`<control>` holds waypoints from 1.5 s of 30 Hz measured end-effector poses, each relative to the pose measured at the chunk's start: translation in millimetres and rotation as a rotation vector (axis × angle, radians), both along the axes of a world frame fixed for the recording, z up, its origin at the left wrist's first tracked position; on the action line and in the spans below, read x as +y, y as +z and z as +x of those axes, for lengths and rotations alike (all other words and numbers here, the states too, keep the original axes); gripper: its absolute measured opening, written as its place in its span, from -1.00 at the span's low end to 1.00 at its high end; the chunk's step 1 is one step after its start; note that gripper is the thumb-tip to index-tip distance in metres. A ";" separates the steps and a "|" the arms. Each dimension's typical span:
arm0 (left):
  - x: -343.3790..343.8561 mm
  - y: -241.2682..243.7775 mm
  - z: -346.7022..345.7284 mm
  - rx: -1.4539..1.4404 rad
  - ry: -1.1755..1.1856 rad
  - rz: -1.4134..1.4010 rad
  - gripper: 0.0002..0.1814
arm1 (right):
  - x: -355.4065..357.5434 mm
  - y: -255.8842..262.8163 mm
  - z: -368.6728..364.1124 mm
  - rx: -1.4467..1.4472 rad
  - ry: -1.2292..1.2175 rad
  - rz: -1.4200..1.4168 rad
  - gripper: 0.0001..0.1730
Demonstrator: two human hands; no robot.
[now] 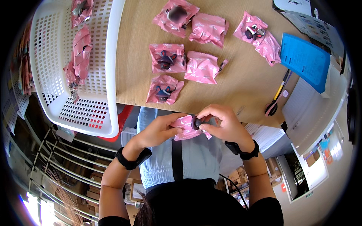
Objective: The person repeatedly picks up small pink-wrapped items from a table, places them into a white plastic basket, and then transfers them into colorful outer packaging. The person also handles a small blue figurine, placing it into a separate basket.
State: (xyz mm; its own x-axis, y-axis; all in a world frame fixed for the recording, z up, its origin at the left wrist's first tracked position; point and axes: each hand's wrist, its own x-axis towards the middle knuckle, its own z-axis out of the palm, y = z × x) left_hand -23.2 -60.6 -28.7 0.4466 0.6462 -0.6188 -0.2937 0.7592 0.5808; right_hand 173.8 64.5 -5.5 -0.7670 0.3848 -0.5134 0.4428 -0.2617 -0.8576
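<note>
Over my lap, just off the table's front edge, my left hand (159,130) pinches a pink foil packet (182,127) between thumb and fingers. My right hand (222,123) grips a small dark figurine (196,122) at the right end of that packet. Whether the figurine is partly inside the foil, I cannot tell. Beyond my hands on the wooden table (133,70), pink packets lie in rough rows. Dark toy figures rest on several of them, such as the one with blue ears (164,92) and the one with red-lined ears (166,60).
A white perforated plastic basket (111,70) at the left holds several pink packets (82,56). At the right lie scissors (272,108), a yellow-and-black cutter (278,89), a blue printed sheet (305,62) and another figure-topped packet (254,31). A metal rack (76,158) stands at lower left.
</note>
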 end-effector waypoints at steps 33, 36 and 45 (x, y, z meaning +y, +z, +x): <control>12.8 2.1 12.0 0.215 -0.040 0.121 -0.73 | -14.2 -3.0 -2.6 0.045 0.068 0.189 -0.71; 12.1 -0.1 16.5 0.185 0.056 0.152 -0.74 | -10.6 -0.9 -3.5 0.091 0.053 0.135 -0.69; 14.3 2.5 15.8 0.162 0.101 0.053 -0.76 | -3.7 0.4 -2.9 0.120 0.023 0.122 -0.76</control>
State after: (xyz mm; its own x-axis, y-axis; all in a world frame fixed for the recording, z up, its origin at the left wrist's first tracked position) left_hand -7.4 -46.2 -26.2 0.2749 0.7162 -0.6415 -0.2667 0.6978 0.6648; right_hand 170.9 60.8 -5.2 -0.8293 0.4203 -0.3681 0.3399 -0.1433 -0.9295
